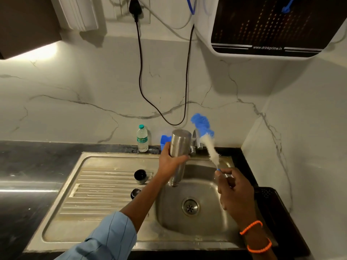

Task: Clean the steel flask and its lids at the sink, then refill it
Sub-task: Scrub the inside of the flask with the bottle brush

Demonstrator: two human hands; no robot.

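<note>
My left hand [170, 162] grips the steel flask [179, 147] upside down, its mouth pointing down over the sink basin [174, 218]. My right hand [231, 186] holds the handle of a bottle brush [207, 141], whose white bristles and blue tip point up beside the flask, outside it. Two dark lids lie on the ribbed drainboard [90, 194]: a cup-shaped lid [140, 176] and a smaller stopper [135, 193].
The tap [196, 142] stands behind the flask. A plastic water bottle [142, 138] and a blue holder [164, 140] sit on the back ledge. A water purifier [270, 27] hangs on the wall at the upper right, with cables dangling. A dark basket [272, 203] lies right of the sink.
</note>
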